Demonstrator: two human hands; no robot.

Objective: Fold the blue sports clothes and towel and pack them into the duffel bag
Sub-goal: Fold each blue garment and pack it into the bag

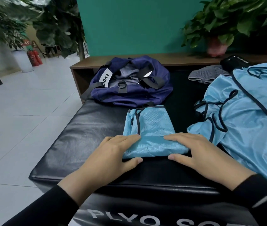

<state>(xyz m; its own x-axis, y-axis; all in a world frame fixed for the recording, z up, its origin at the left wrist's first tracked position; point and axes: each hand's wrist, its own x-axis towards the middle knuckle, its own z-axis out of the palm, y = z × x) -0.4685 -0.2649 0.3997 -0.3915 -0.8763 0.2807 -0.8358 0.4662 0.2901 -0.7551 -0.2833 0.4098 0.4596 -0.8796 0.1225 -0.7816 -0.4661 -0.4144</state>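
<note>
At the centre of the frame lies the folded light-blue sports top (150, 128), a narrow strip running from our hands up toward the bag, its near end doubled over into a thicker band. Our left hand (113, 154) lies on the left end of that band, fingers nearly straight on top and thumb along its near edge; we cannot tell whether the thumb is under the cloth or only beside it. Our right hand (194, 150) mirrors it on the right end, fingers flat on the fabric, thumb low at the near edge. Neither hand clearly grips anything; both seem to press the fold down.

The cloth looks thin and slippery, and the black padded plyo box (83, 144) under it is glossy, so we judge the main risk to be the fold sliding or springing open once pressure comes off. Lifting by the near band alone could let the far part hang loose and unroll.

Right of centre, a heap of unfolded light-blue garments (247, 128) lies just beside our right hand; a careless sweep could drag its dark-trimmed edges into the fold.

Above centre, the navy duffel bag (129, 88) sits open, touching the strip's far end. Its black straps (149, 79) cross the mouth and could snag the bundle going in. A grey item (209, 74), perhaps the towel, lies at upper right.
</note>
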